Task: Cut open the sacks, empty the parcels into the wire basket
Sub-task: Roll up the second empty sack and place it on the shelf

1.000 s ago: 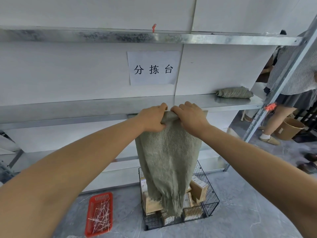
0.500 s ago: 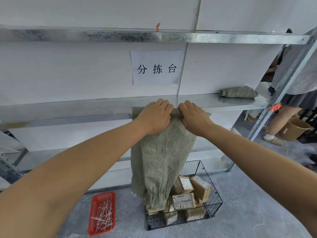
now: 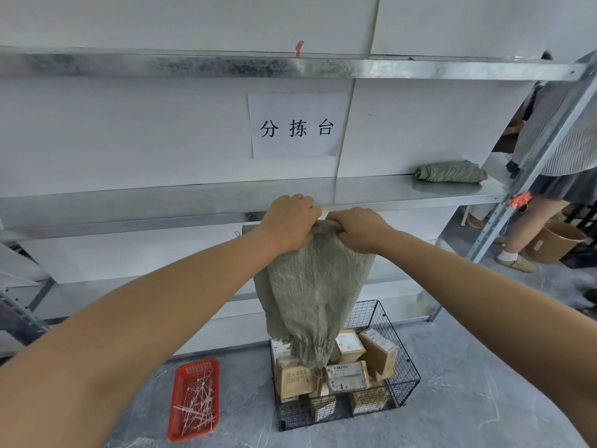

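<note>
A limp grey-green woven sack [image 3: 310, 295] hangs in front of the metal shelf, its frayed open end dangling just above the black wire basket [image 3: 405, 376] on the floor. My left hand [image 3: 287, 223] and my right hand [image 3: 358, 229] sit side by side at the sack's top, and both grip its rolled upper edge. Several cardboard parcels [image 3: 347, 375] lie piled in the basket. A second sack [image 3: 450, 172], rolled up, rests on the middle shelf to the right.
A red plastic tray [image 3: 193, 399] holding white cable ties lies on the floor left of the basket. Metal shelves [image 3: 129, 202] span the wall under a paper sign. At right a person [image 3: 549, 176] stands beside a brown bucket [image 3: 555, 240].
The sack's upper edge is rolled tighter under my hands than before. The hanging end has swung right over the basket, and my hands have shifted slightly.
</note>
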`<state>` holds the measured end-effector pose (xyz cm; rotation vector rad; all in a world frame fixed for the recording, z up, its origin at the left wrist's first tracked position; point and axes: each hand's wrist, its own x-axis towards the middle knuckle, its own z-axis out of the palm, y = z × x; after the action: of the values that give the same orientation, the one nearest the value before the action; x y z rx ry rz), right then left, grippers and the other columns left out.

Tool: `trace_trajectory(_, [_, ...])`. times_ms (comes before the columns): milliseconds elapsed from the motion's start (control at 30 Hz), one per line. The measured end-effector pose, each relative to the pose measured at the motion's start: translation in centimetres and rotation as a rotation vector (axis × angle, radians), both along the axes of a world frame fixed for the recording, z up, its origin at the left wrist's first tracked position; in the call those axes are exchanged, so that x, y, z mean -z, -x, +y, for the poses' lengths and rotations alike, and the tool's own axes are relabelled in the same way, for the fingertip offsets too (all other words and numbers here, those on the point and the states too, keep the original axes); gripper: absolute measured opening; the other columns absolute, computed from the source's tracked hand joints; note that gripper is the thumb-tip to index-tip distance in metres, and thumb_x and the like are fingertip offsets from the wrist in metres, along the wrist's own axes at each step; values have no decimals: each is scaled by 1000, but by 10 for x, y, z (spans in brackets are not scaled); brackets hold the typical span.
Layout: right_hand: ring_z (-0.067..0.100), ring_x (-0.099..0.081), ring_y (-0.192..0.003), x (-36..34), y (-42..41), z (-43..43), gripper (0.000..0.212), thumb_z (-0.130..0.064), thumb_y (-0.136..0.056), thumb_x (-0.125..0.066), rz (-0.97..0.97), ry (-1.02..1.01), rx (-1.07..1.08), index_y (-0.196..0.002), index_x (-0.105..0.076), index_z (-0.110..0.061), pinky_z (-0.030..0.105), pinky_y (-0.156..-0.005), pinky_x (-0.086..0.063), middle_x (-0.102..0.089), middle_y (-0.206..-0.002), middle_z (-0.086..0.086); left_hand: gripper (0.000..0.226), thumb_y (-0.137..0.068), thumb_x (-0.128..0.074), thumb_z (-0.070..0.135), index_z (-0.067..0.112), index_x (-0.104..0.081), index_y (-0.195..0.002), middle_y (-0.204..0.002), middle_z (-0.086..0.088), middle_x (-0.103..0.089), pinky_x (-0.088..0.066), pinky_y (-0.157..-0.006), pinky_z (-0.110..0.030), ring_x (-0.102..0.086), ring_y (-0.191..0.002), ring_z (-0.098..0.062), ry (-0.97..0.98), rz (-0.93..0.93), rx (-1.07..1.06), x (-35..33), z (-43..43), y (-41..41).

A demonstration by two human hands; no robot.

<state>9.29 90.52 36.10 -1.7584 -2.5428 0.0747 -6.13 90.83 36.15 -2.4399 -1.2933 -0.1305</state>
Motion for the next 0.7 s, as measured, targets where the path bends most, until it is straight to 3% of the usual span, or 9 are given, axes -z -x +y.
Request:
trace_trajectory(100, [30, -56, -97, 4, 2, -3, 26, -8, -91, -37, 13, -192, 2, -115, -48, -12, 29, -66, -26, -62, -107, 10, 52, -84, -59, 43, 9, -42, -118, -118, -8, -50, -38, -74, -31, -52, -105, -24, 181, -133, -54, -1, 4, 4])
trace_trajectory(200, [29, -52, -102, 8, -1, -3, 32, -7, -91, -39, -38, -316, -22, -123, -44, -10, 30, -67, -26, -57, -114, 9, 81, -83, -58, 52, 12, -19, -142, -138, -8, -43, -41, -99, -36, -47, -122, -26, 639, -312, -131, -6, 7, 3])
trace_trajectory(300, [34, -57, -85, 14, -4, -1, 31, -5, -85, -34, -13, -449, -114, -109, -54, -2, 37, -70, -39, -61, -97, 16, 64, -87, -50, 53, 14, -36, -136, -135, -6, -49, -38, -104, -37, -49, -119, -24, 776, -296, -145, -8, 15, 3])
trace_trajectory(367, [34, -58, -64, 20, -8, 1, 31, -10, -75, -34, -4, -504, -135, -92, -59, -1, 36, -57, -44, -61, -78, 16, 53, -88, -53, 48, 12, -47, -126, -127, -8, -56, -41, -98, -34, -52, -113, -24, 737, -270, -104, -9, 17, 2])
trace_trajectory(400, [35, -58, -63, 22, -9, 1, 26, -11, -75, -42, -11, -506, -131, -92, -59, 0, 37, -57, -45, -60, -77, 16, 50, -87, -56, 45, 9, -51, -121, -122, -10, -58, -41, -93, -33, -54, -110, -25, 699, -268, -86, -8, 17, 1])
trace_trajectory(467, [37, -58, -78, 22, -11, 2, 37, -24, -78, -65, -34, -405, -119, -106, -57, 0, 43, -68, -46, -59, -92, 19, 46, -85, -60, 43, 6, -55, -111, -113, -13, -61, -42, -83, -33, -57, -103, -28, 576, -268, -74, -5, 16, -2])
trace_trajectory(567, [32, -46, -111, 13, -12, 1, 64, -42, -81, -64, -27, -196, -91, -131, -41, -9, 42, -95, -37, -46, -123, 14, 44, -84, -60, 47, 10, -55, -107, -105, -10, -62, -42, -74, -33, -59, -97, -27, 334, -189, -97, -2, 11, -3])
trace_trajectory(633, [28, -46, -115, 5, -11, 0, 58, -38, -83, -62, 35, -54, -81, -131, -41, -15, 38, -97, -38, -44, -127, 10, 40, -86, -59, 42, 9, -53, -107, -104, -11, -62, -40, -70, -33, -59, -95, -28, 209, -92, -107, 0, 8, -4])
trace_trajectory(700, [26, -51, -112, 0, -10, 2, 48, -34, -84, -60, -15, 18, -46, -126, -46, -17, 35, -90, -42, -50, -123, 7, 23, -90, -56, 21, 5, -52, -106, -104, -14, -61, -37, -66, -34, -60, -94, -30, 113, -32, -123, 2, 4, -6])
